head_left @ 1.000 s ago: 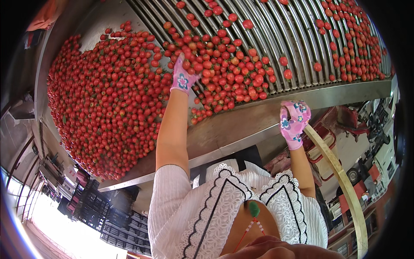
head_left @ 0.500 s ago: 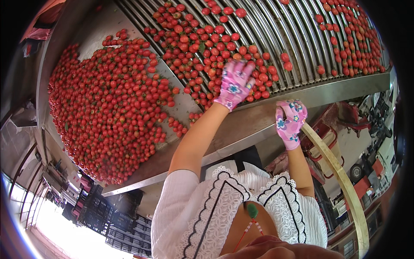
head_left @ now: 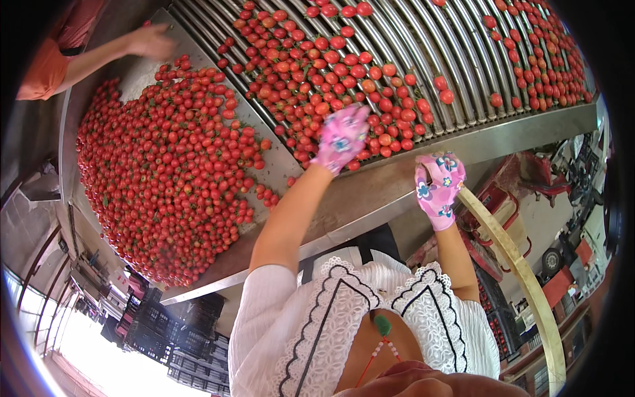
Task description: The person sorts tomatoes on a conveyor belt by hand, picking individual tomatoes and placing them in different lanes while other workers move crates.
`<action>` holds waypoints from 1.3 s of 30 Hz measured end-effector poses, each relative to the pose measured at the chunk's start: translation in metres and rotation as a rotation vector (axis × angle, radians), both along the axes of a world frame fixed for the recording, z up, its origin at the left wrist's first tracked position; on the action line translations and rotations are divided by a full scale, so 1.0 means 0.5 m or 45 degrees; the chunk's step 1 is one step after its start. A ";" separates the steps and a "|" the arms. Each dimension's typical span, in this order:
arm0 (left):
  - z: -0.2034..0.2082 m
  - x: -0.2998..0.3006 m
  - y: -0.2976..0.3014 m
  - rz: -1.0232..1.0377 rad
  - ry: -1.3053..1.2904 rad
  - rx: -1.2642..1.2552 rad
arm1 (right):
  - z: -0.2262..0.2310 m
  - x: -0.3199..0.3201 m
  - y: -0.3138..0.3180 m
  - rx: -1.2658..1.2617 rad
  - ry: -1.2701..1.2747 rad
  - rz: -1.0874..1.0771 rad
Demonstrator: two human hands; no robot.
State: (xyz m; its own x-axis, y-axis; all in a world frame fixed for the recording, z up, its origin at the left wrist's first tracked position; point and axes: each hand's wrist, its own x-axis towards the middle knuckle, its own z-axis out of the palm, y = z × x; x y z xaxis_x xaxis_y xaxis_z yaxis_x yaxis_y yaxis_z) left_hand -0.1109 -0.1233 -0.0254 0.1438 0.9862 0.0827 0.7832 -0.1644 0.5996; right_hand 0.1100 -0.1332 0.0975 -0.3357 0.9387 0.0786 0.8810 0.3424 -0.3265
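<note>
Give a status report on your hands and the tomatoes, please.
Left hand over tomatoes on rollers. Right hand by metal rail. Co-worker's hand beyond tomato pile, clear of both.

Motion blur softens a co-worker's bare hand point(head_left: 152, 43) and the person's flower-patterned, pink-gloved left hand point(head_left: 342, 137), which hides some round red tomatoes point(head_left: 321, 108). The upper edge cuts off long, shiny metal rollers point(head_left: 421, 56).

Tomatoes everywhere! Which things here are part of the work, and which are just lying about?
Part of the work:
- tomatoes
- rollers under some of them
- tray under the big heap
- pink gloves, worn

Seemingly just around, untouched:
- dark crates, lower left
- wheel, far right
- green pendant, only worn
</note>
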 end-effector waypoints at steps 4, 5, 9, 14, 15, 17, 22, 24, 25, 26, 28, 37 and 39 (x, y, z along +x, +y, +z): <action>-0.020 0.089 0.101 -0.154 0.434 -0.135 | 0.005 -0.010 -0.003 -0.034 -0.025 0.024; -0.021 0.098 0.114 -0.166 0.294 -0.105 | 0.010 -0.005 -0.006 -0.055 -0.031 0.013; -0.028 0.077 0.120 -0.232 0.380 -0.078 | 0.015 -0.002 -0.002 -0.069 -0.008 -0.001; -0.015 0.059 0.143 -0.165 0.227 -0.409 | 0.015 -0.006 0.002 -0.098 0.001 0.067; 0.001 0.058 0.144 -0.099 0.121 -0.478 | 0.014 -0.008 0.003 -0.147 0.109 0.021; 0.102 0.065 0.134 -0.006 -0.186 -0.491 | 0.009 -0.007 0.001 -0.231 0.301 -0.117; 0.228 0.062 0.044 -0.252 -0.408 -0.050 | -0.015 -0.044 0.047 -1.111 1.479 -0.455; 0.246 0.064 0.064 -0.274 -0.655 0.064 | -0.021 -0.033 0.053 -1.371 1.764 -0.586; 0.246 0.052 0.077 -0.271 -0.560 -0.008 | -0.014 -0.024 0.051 -1.415 1.973 -0.588; 0.225 0.039 0.100 -0.170 -0.623 -0.049 | -0.007 -0.011 0.048 -1.462 2.181 -0.593; 0.161 0.008 0.170 0.073 -0.391 -0.095 | -0.016 0.022 0.035 -1.477 2.194 -0.689; -0.064 -0.200 0.243 0.335 0.305 -0.359 | 0.000 0.015 -0.004 -0.228 0.545 -0.099; -0.075 -0.224 0.157 0.479 0.138 -0.275 | -0.015 0.011 -0.003 -0.168 0.448 0.020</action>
State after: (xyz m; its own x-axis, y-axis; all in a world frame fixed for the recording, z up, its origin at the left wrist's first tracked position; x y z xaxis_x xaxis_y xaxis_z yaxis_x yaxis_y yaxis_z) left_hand -0.2230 -0.0448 -0.0630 -0.2319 0.9645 -0.1263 0.8248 0.2638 0.5001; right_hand 0.1157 -0.1348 0.0902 -0.3239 0.9435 0.0702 0.7022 0.2895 -0.6504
